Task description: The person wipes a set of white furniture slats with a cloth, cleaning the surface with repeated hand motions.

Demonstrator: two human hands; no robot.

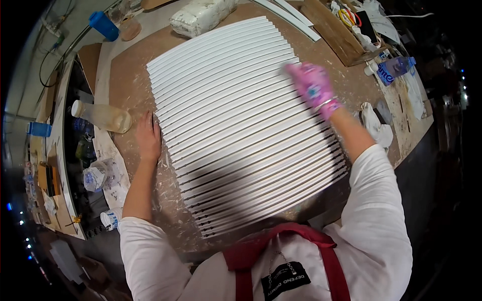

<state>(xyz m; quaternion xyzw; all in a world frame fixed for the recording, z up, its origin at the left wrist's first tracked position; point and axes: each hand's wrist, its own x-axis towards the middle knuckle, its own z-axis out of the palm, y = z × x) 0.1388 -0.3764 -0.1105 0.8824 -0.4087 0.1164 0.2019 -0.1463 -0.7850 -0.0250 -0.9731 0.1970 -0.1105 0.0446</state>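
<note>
White slats [226, 110], several of them, lie side by side in a slightly fanned panel on a brown board [128, 70]. Narrow dark gaps show between many of them, widest toward the near end. My bare left hand [148, 135] rests on the board against the panel's left ends, its fingers stretched out and pointing away from me. Over the far right part of the slats is my right hand [311, 86], in a pink patterned glove. Its fingertips are smeared by motion, so whether anything is in them is not clear.
A bottle of cloudy liquid [108, 116] lies left of my left hand. Beyond the panel are a white wrapped bundle [198, 17] and loose white strips [288, 17]. On the right are a wooden tray [334, 35], a labelled bottle [394, 69] and a white cloth [375, 128].
</note>
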